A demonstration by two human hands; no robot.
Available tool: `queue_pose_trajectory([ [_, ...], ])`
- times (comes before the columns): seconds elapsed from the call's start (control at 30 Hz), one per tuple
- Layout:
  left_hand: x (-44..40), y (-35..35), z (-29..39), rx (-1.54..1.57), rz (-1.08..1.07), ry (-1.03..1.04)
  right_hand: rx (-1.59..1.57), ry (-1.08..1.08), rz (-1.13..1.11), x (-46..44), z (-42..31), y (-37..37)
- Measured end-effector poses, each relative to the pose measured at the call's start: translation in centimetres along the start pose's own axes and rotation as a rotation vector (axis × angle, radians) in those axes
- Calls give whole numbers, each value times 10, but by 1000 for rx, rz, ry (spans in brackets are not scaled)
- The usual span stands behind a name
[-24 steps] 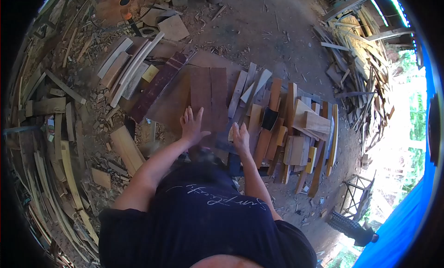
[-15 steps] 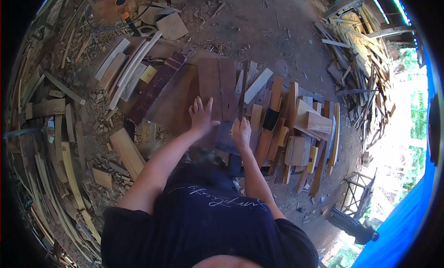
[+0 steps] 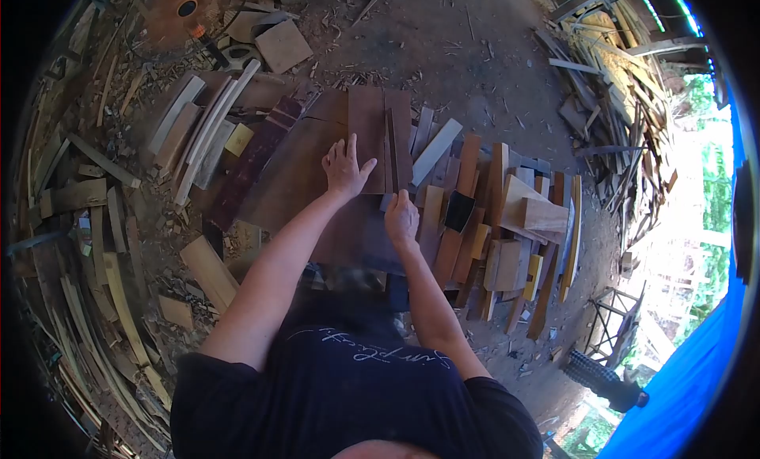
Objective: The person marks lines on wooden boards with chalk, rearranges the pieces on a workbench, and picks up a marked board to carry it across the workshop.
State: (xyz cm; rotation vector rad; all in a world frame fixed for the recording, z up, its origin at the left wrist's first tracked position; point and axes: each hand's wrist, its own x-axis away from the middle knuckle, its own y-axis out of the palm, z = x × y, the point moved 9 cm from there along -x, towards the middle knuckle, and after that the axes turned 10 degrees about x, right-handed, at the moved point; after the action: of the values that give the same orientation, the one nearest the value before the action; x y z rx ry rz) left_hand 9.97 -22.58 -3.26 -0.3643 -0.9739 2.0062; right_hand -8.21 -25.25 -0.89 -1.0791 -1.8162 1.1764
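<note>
Two flat brown boards lie side by side on the worktable (image 3: 317, 174), the left board (image 3: 366, 114) and the right board (image 3: 400, 118), with a narrow dark gap between them. My left hand (image 3: 344, 170) rests with spread fingers at the left board's lower left edge. My right hand (image 3: 402, 220) is closed at the near end of the right board; what its fingers hold, if anything, is hidden.
Many wood offcuts (image 3: 507, 237) are piled right of the boards. A dark red beam (image 3: 253, 162) and pale curved pieces (image 3: 218, 130) lie left. Scrap heaps flank the floor. Another person (image 3: 598, 377) is at the lower right, near a metal frame (image 3: 613, 324).
Both boards have moved forward, away from my body, and slightly right. The gap between them looks wider. My left hand has moved forward with them; my right hand has shifted slightly left.
</note>
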Motion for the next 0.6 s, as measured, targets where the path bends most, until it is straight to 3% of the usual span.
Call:
queue_pose_trajectory([
  [0.27, -16, 6, -12, -88, 267, -39, 16, 56, -88, 5, -14, 6],
  [0.6, -26, 2, -8, -103, 218, -74, 83, 117, -150, -37, -28, 12],
])
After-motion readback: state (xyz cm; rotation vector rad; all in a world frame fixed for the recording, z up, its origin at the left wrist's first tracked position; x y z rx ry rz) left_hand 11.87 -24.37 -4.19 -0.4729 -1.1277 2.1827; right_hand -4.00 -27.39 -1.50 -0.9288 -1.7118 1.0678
